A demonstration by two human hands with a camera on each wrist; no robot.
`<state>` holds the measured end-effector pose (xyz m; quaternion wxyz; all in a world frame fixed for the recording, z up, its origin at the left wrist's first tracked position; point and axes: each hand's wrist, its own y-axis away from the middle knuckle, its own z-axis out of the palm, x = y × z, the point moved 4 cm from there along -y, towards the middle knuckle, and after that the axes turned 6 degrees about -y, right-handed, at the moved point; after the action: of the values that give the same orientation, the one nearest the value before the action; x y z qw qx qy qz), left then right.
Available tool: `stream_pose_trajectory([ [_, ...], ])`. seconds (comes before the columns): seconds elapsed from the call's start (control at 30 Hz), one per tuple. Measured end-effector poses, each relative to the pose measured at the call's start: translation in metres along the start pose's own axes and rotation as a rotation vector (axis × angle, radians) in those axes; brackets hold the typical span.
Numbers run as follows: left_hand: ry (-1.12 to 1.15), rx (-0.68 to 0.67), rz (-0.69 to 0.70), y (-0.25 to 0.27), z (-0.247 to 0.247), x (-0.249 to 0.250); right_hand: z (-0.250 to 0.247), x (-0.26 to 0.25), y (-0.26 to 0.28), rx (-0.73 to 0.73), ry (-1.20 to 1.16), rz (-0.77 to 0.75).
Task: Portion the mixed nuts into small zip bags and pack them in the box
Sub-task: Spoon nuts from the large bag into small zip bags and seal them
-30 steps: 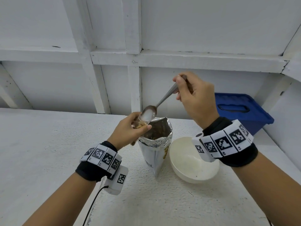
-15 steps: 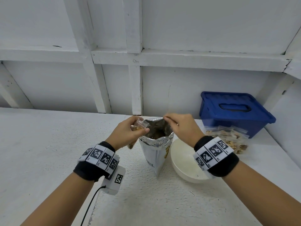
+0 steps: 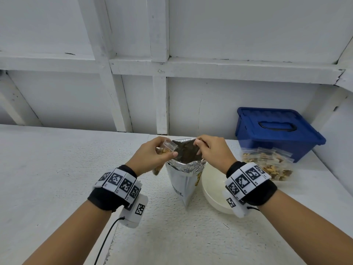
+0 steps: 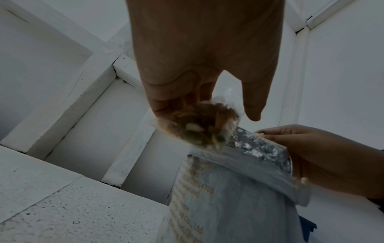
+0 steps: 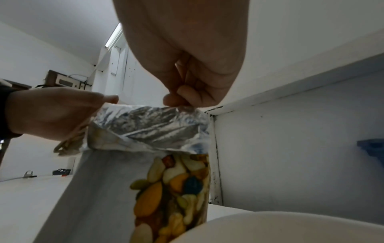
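1. Foil lines the folded-down mouth of the mixed-nut pouch [image 3: 183, 165], which stands upright on the white bench [image 3: 57, 178] in the head view. The left hand [image 3: 152, 155] closes its grip round a small zip bag [image 3: 166, 148] partly filled with nuts, held at the pouch's left rim. The right hand [image 3: 210, 152] pinches the far right edge of the pouch mouth. A cream bowl [image 3: 215, 190] sits just right of the pouch, touching or nearly so. Further right, filled zip bags [image 3: 267, 165] lie in a heap in front of the closed blue box [image 3: 277, 131] by the wall.

2. From the left wrist, the left hand [image 4: 203, 57] has fingers and thumb curled round the small zip bag [image 4: 199, 126], its nuts showing through the clear plastic. The bag hangs just above the nut pouch [image 4: 228, 197]. The right hand [image 4: 311, 156] grips the foil rim at the right.

3. From the right wrist, the right hand [image 5: 187, 57] pinches the foil rim of the nut pouch [image 5: 149, 131] between thumb and fingertips. Printed nuts show on the pouch front. The left hand [image 5: 51, 111] sits at the opposite rim, and the bowl's rim [image 5: 290, 222] curves below.
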<state>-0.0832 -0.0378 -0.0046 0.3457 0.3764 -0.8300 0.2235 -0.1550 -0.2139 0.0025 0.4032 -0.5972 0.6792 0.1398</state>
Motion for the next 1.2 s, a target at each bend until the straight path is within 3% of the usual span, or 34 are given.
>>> stream_pose_trajectory([
  [0.37,0.033,-0.011,0.008,0.003,-0.002,-0.001,-0.032,0.02,-0.003,0.26,-0.345,0.294],
  [0.6,-0.069,-0.024,0.005,0.003,-0.006,0.004,-0.047,0.032,0.001,0.357,-0.418,0.349],
  [0.97,-0.417,-0.136,0.011,-0.008,-0.01,0.023,-0.087,0.024,-0.004,0.474,-0.486,0.291],
  [1.2,-0.257,-0.13,0.001,-0.013,0.0,0.028,-0.085,0.001,-0.016,0.436,-0.456,0.222],
])
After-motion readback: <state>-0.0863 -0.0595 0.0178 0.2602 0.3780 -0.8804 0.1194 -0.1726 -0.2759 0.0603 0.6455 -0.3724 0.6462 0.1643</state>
